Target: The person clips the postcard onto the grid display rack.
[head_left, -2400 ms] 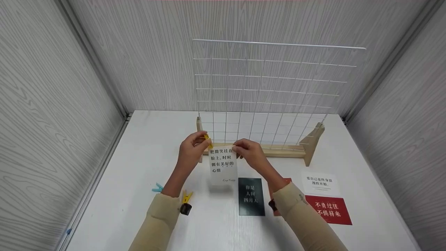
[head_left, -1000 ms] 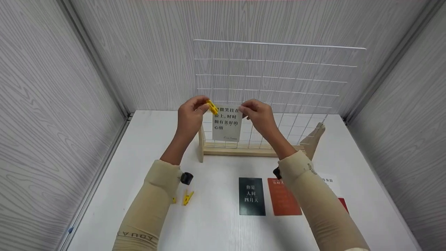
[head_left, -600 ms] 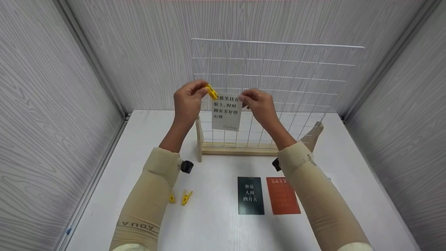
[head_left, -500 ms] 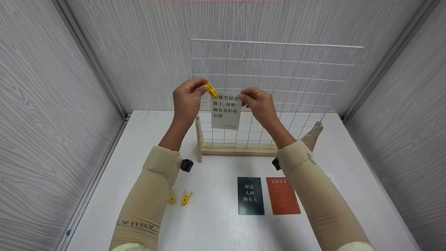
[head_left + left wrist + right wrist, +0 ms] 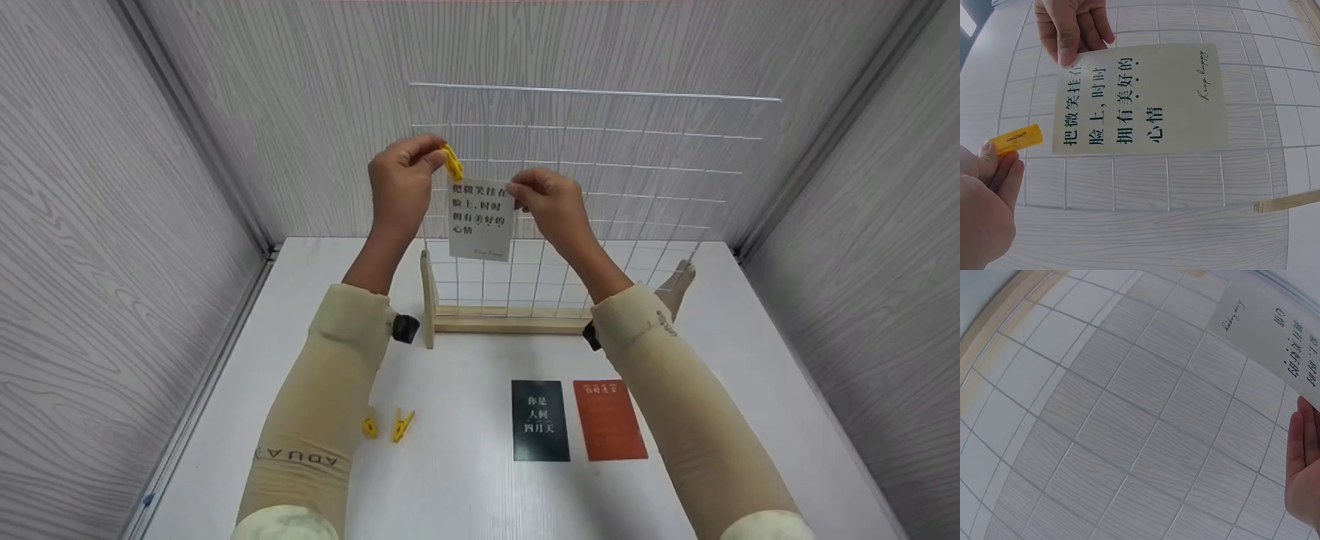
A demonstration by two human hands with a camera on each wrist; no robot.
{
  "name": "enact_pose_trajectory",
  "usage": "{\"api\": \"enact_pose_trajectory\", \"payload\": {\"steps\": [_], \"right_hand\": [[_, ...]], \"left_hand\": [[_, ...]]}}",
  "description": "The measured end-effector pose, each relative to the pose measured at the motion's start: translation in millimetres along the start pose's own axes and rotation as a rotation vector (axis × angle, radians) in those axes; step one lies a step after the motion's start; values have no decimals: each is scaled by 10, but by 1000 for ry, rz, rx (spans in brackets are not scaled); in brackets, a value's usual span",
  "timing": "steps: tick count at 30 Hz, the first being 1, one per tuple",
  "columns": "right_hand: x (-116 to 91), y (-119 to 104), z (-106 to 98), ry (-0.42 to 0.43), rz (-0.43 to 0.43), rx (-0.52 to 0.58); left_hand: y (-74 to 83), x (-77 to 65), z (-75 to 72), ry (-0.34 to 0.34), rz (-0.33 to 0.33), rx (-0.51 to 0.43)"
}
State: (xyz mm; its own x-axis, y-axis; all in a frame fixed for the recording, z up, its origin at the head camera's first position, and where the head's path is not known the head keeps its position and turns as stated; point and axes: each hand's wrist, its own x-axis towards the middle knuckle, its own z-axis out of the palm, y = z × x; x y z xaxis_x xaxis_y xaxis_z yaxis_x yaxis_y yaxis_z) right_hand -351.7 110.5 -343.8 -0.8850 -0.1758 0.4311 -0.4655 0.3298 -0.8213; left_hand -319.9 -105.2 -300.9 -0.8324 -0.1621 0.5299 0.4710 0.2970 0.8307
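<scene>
My left hand (image 5: pixel 400 184) pinches a yellow clothespin (image 5: pixel 452 162) between thumb and fingers. Its tip is near the upper left corner of a small white card (image 5: pixel 480 238) printed with black characters; in the left wrist view a narrow gap shows between clothespin (image 5: pixel 1019 139) and card (image 5: pixel 1185 101). The card's upper right corner is pinched by my right hand (image 5: pixel 553 204), which holds it upright in front of a white wire grid (image 5: pixel 600 92). Only part of the right hand (image 5: pixel 1304 481) and card appears in the right wrist view.
The grid stands in a wooden base (image 5: pixel 510 325) at the back of the white table. On the table lie a dark green card (image 5: pixel 540 442) and a red card (image 5: pixel 611 431), partly under the right sleeve. Another yellow clothespin (image 5: pixel 403 426) lies left, beside one partly hidden by the left sleeve.
Both hands have risen from low near the base to the grid's middle height, carrying the clothespin and card. Most recently the clothespin has moved up from overlapping the card's face to its top corner.
</scene>
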Motion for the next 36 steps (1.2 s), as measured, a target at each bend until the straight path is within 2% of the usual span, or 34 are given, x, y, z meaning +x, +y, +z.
{"api": "enact_pose_trajectory", "payload": {"steps": [6, 14, 20, 29, 36], "right_hand": [[99, -98, -25, 11, 5, -42], [243, -214, -46, 33, -18, -51], [327, -258, -64, 60, -24, -87], [396, -304, -63, 82, -20, -104], [444, -316, -48, 105, -11, -113]], "left_hand": [[117, 129, 26, 10, 7, -11], [188, 260, 69, 41, -6, -27], [245, 329, 135, 52, 10, -5], [249, 402, 249, 70, 13, -18], [241, 451, 278, 77, 8, -28]]}}
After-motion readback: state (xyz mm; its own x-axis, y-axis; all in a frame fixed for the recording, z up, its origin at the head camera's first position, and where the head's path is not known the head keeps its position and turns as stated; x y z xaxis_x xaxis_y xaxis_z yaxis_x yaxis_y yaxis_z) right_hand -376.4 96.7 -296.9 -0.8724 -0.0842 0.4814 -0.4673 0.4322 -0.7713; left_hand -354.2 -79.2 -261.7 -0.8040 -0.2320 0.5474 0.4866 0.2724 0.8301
